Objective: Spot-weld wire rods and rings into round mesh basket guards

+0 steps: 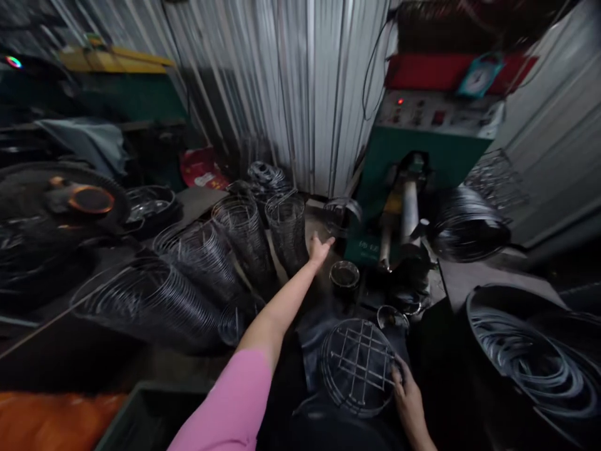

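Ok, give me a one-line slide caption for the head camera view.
Left hand outstretched beside round wire stacks, right hand holding a round wire rack, with a green machine beyond.

Light is dim and greyish; left of the green machine (432, 147), the corrugated wall (291, 94) shows brightest, its ridges glinting. A red lamp (400, 101) glows on the machine, a multicoloured ring (14, 62) far left of it. Before it, the wire grid (360, 363) catches dull highlights amid shadow. Blur and stretching smear the edges.
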